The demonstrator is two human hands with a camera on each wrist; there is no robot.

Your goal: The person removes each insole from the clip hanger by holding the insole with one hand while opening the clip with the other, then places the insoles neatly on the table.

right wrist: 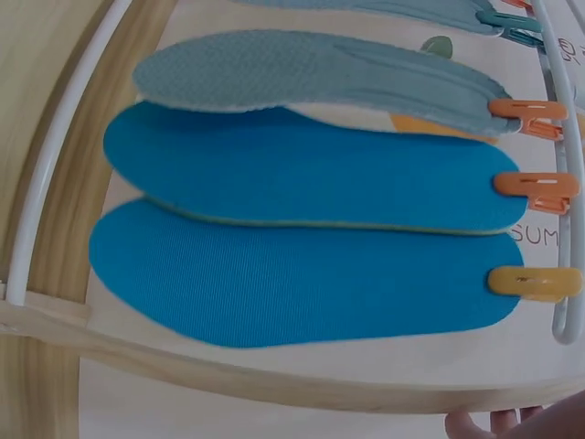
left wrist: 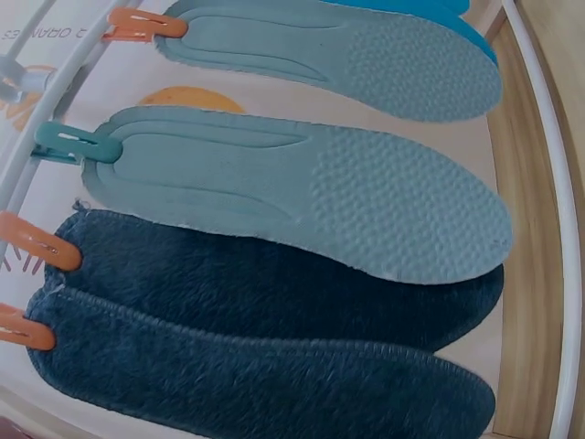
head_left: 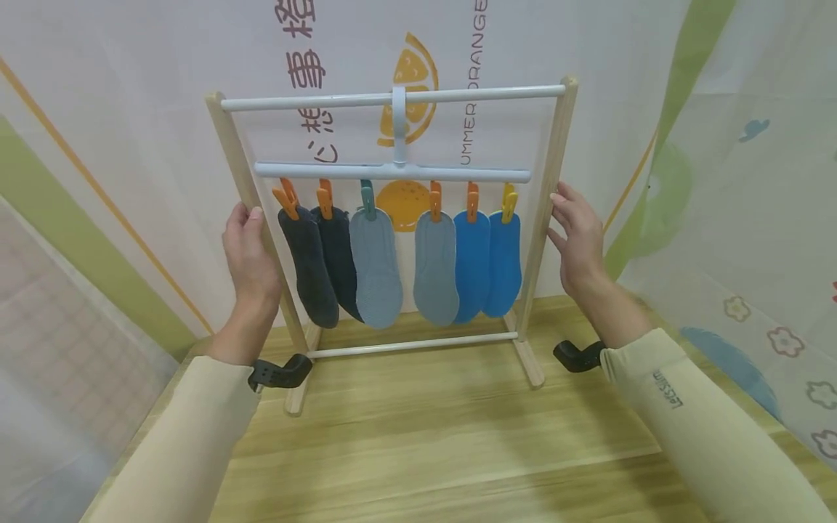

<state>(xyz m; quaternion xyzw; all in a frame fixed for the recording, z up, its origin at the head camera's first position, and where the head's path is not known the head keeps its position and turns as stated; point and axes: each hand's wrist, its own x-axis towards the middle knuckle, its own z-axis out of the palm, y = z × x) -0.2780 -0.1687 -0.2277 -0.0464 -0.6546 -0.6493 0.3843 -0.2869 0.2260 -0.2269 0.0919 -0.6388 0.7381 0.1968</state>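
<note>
A wooden rack with two side posts [head_left: 551, 196] holds a light-blue hanger [head_left: 327, 171] on its top rod. From it hang two dark insoles [head_left: 309, 269] [left wrist: 265, 375], two grey-blue insoles [head_left: 377, 269] [left wrist: 402, 201] and two bright blue insoles [head_left: 506, 269] [right wrist: 302, 279]. Orange, green and yellow clips [head_left: 509, 203] hold them. My left hand [head_left: 251, 254] touches the outer side of the left post, its fingers partly hidden. With relaxed fingers, my right hand [head_left: 580, 236] touches the right post from outside; its fingertips [right wrist: 498, 422] show in the right wrist view.
The rack's feet [head_left: 531, 367] stand on a wood-grain table [head_left: 418, 436]. A lower white rod [head_left: 412, 345] joins the sides. Printed white cloth [head_left: 739, 218] hangs behind and to both sides. Black straps with devices [head_left: 281, 373] are on both wrists.
</note>
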